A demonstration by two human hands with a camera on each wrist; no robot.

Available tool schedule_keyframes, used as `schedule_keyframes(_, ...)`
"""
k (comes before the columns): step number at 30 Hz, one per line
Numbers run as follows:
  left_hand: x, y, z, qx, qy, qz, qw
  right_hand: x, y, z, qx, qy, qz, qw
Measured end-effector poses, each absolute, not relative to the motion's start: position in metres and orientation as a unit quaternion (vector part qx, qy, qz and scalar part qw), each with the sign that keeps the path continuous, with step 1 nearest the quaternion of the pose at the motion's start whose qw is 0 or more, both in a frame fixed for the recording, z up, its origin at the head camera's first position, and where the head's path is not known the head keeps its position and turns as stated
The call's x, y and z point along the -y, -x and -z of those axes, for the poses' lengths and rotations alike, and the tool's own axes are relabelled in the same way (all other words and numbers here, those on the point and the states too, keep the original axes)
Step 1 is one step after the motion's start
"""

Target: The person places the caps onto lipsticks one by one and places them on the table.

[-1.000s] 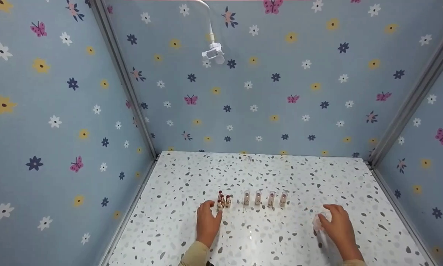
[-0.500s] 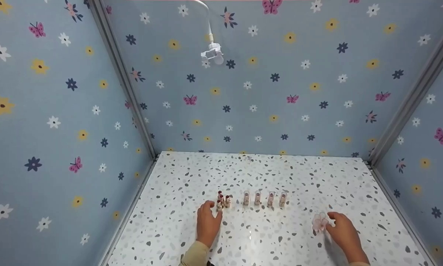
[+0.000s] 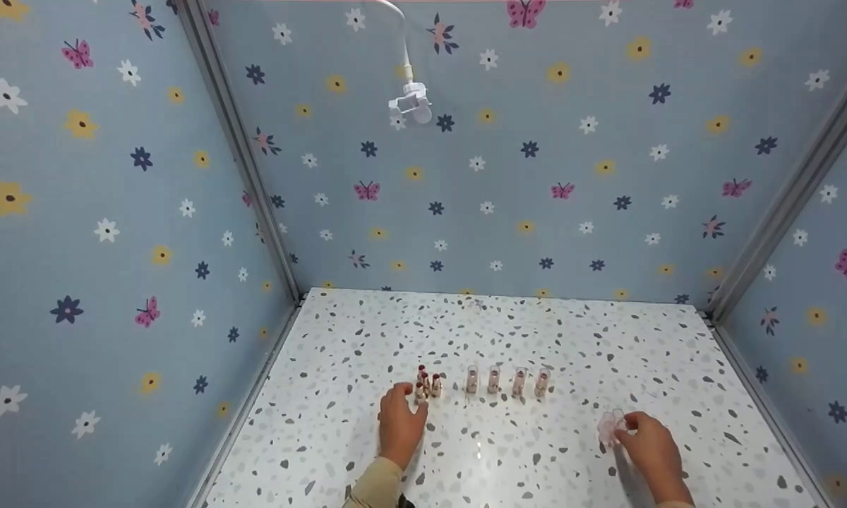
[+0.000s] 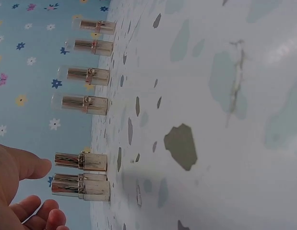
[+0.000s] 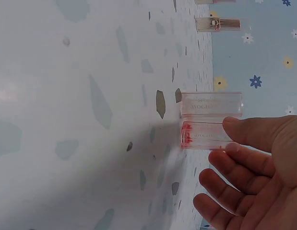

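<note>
In the head view my left hand [image 3: 402, 427] rests beside a small cluster of uncapped lipsticks [image 3: 435, 386], its thumb and fingers apart. The left wrist view shows these lipsticks [image 4: 81, 186] upright, dark-red tipped in the head view, with metallic collars; the hand grips none. On the right, my right hand [image 3: 651, 448] pinches a clear lipstick cap [image 5: 203, 135] by its upper end between thumb and index finger. Red smears mark that cap inside, and its base is at or very near the table. Another clear cap [image 5: 210, 104] with faint lettering stands right against it.
Several lipsticks with clear caps, one of them a capped lipstick [image 3: 519, 382], stand upright in a row between the hands. The speckled white table [image 3: 494, 458] meets patterned blue walls [image 3: 480, 176] at back and sides. A white clamp arm [image 3: 411, 102] hangs above.
My right hand drew back from over the clear caps, then came in from the near right and took hold of one. The left hand stays almost still by the uncapped lipsticks.
</note>
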State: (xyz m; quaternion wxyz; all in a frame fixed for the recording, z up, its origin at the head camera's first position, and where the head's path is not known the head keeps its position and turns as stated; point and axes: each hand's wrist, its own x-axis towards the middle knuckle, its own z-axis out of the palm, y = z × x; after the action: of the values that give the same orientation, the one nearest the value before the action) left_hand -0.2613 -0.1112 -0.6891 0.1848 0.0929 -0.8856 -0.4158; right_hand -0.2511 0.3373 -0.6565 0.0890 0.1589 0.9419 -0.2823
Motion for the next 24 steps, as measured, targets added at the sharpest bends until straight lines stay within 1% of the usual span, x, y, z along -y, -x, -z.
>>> schedule_keyframes(5,0.11,0.266,0.686,0.886,-0.097,0.415,0.184,-0.337,0.25,0.658,-0.94,-0.174,0.285,0.078)
schedule_keyframes(13,0.112,0.274,0.688,0.887,-0.097,0.41,0.187,-0.342,0.244,0.658,-0.942,-0.158,0.29,0.057)
schedule_keyframes(24,0.116,0.281,0.699,0.893,-0.103,0.404,0.169,-0.35,0.236,0.646,-0.946,-0.145,0.289,0.025)
